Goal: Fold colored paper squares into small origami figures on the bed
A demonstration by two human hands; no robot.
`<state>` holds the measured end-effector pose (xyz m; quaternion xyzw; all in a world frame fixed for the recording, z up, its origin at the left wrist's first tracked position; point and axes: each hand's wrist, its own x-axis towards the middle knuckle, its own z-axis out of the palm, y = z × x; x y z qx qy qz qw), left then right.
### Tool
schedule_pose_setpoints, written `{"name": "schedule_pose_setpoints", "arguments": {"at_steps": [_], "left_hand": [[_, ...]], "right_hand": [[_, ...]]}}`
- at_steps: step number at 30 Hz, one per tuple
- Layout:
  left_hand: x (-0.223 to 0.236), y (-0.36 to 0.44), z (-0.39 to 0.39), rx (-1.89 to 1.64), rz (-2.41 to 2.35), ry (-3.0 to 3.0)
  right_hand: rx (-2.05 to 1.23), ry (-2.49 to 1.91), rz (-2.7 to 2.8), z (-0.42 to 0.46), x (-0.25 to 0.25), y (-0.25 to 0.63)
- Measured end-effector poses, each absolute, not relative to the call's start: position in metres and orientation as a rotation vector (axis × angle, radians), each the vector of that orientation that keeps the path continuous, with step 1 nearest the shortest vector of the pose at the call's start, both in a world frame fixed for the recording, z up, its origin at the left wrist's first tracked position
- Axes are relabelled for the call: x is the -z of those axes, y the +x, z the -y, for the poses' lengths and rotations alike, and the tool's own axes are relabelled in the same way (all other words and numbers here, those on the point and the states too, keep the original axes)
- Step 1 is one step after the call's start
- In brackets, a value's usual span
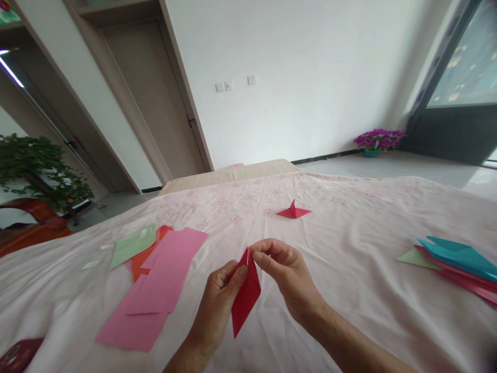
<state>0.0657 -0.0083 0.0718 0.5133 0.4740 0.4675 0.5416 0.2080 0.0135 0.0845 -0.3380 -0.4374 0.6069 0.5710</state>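
Observation:
A red folded paper [248, 295], shaped like a narrow diamond, is held up over the cloth near the front middle. My left hand [221, 292] grips its left side, with the thumb pressed on the front face. At the paper's top tip, my right hand [285, 272] pinches the edge between thumb and forefinger. A thin pale slit runs down from that tip. Beyond the hands, a smaller red folded paper piece [294, 211] stands on the cloth with one point sticking up.
Pink paper sheets [171, 274], an orange sheet [140, 261] and a green packet [134, 244] lie at left. Folded blue paper [462, 256] rests on red and green pieces at right. A dark red phone [19, 355] lies front left. Wrinkled pale pink cloth [349, 290] covers the surface.

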Motion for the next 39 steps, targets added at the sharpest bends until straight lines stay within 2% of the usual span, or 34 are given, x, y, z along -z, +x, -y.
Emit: {"name": "schedule_pose_setpoints", "arguments": {"at_steps": [14, 27, 39], "left_hand": [[-0.074, 0.052, 0.001, -0.908, -0.983, 1.106], [-0.071, 0.046, -0.002, -0.849, -0.937, 0.936], [-0.069, 0.045, 0.000, -0.859, -0.861, 0.904]], "right_hand": [[-1.653, -0.824, 1.114, -0.017, -0.091, 0.216], [-1.589, -0.746, 1.178, -0.021, -0.096, 0.223], [-1.448, -0.904, 1.214, -0.023, -0.095, 0.223]]}}
